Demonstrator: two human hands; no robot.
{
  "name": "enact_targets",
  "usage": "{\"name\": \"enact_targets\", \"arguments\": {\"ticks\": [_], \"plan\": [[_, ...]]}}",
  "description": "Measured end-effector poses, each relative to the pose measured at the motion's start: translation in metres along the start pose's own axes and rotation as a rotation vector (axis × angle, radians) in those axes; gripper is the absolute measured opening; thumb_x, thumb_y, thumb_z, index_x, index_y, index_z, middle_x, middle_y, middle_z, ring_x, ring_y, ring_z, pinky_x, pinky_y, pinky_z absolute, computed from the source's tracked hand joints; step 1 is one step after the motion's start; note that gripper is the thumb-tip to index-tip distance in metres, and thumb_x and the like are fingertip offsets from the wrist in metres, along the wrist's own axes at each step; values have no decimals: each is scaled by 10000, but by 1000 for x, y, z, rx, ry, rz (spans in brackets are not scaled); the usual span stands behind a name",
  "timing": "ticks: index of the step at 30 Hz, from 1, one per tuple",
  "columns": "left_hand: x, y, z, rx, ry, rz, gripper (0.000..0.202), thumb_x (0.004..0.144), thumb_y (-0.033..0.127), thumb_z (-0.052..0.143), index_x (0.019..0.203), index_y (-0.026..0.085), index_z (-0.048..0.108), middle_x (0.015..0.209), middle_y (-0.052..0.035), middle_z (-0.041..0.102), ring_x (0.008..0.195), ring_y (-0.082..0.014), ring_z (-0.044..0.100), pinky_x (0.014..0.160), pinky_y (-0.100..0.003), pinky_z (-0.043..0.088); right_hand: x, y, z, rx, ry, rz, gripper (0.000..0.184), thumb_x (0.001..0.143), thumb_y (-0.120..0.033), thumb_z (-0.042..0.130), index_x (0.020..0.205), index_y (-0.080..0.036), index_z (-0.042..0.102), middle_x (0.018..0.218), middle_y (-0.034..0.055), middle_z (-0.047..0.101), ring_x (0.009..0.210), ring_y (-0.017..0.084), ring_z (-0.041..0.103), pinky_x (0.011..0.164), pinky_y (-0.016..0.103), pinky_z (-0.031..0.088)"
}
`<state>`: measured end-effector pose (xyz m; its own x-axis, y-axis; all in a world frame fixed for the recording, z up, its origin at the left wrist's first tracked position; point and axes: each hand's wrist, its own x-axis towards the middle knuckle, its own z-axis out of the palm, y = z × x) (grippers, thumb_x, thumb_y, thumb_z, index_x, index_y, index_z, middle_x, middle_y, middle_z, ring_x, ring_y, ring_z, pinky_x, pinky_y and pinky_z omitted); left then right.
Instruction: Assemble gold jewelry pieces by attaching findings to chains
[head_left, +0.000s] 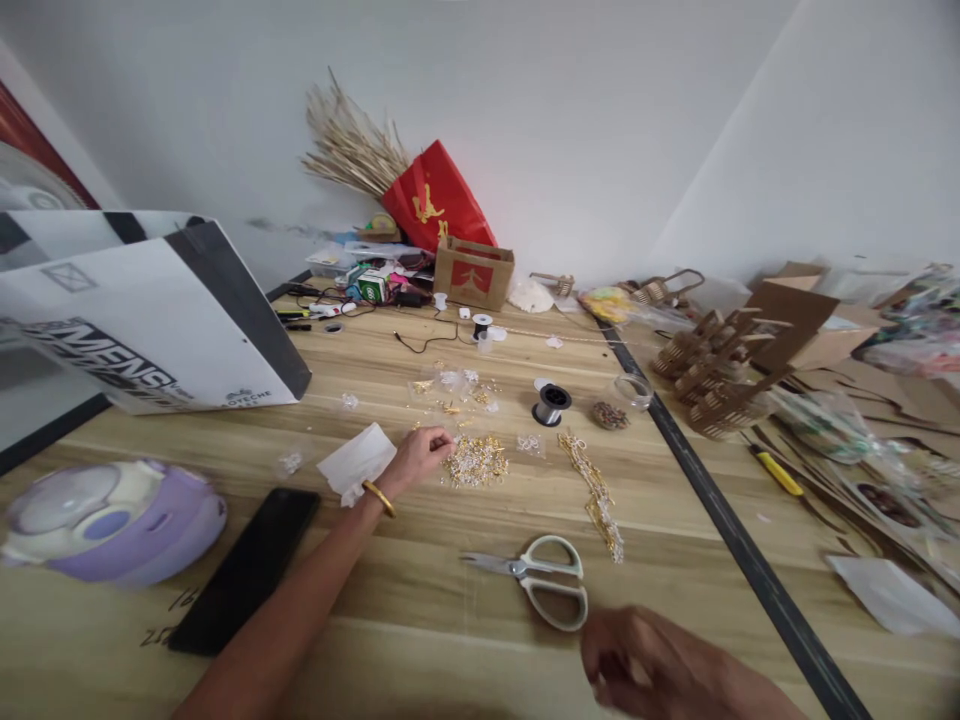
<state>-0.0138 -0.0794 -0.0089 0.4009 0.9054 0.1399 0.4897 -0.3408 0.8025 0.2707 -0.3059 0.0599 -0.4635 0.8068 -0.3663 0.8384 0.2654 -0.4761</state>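
Note:
My left hand point(424, 455), with a gold bangle point(380, 498) at the wrist, reaches to the left edge of a pile of small gold and clear beads point(478, 462). Its fingers are drawn together at the beads; whatever is between them is too small to make out. Low on the right, my right hand point(637, 660) is raised in front of the table, slightly blurred, with fingers curled in a pinch whose contents I cannot see. Scissors with pale handles point(555, 585) lie just left of it, blades pointing left. Beaded gold and clear strands point(592, 495) lie beyond the scissors.
A spool of dark wire point(552, 403) stands behind the beads, near a bag of brown beads point(609, 415). White paper point(358, 462), a black phone point(247, 570) and a purple case point(120, 520) sit left. Woven baskets point(720, 380) and a yellow cutter point(780, 472) occupy the right.

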Motion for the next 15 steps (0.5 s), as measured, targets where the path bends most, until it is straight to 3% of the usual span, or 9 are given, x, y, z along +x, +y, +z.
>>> {"name": "enact_targets", "arguments": {"ticks": [4, 8, 15], "plan": [[-1, 4, -2, 82, -48, -20, 174, 749, 265, 559, 714, 120, 649, 641, -28, 649, 598, -129, 559, 572, -214, 407, 65, -6, -22, 57, 87, -123, 126, 859, -196, 493, 826, -198, 615, 725, 8, 630, 605, 120, 557, 546, 218, 382], [-8, 12, -2, 130, -41, -40, 148, 756, 242, 553, 711, 135, 644, 659, -29, 653, 602, -132, 564, 575, -217, 407, 125, -6, -37, 50, 278, -263, 147, 790, -65, 482, 772, -169, 584, 735, 8, 612, 600, 103, 507, 557, 204, 344], [-27, 20, -4, 364, -150, -31, 82, 715, 126, 543, 712, 151, 621, 676, -33, 634, 646, -155, 568, 619, -239, 398, 195, 18, -26, 142, 661, -297, 108, 859, -175, 473, 813, -160, 569, 746, 28, 597, 629, 116, 515, 587, 219, 381]]}}
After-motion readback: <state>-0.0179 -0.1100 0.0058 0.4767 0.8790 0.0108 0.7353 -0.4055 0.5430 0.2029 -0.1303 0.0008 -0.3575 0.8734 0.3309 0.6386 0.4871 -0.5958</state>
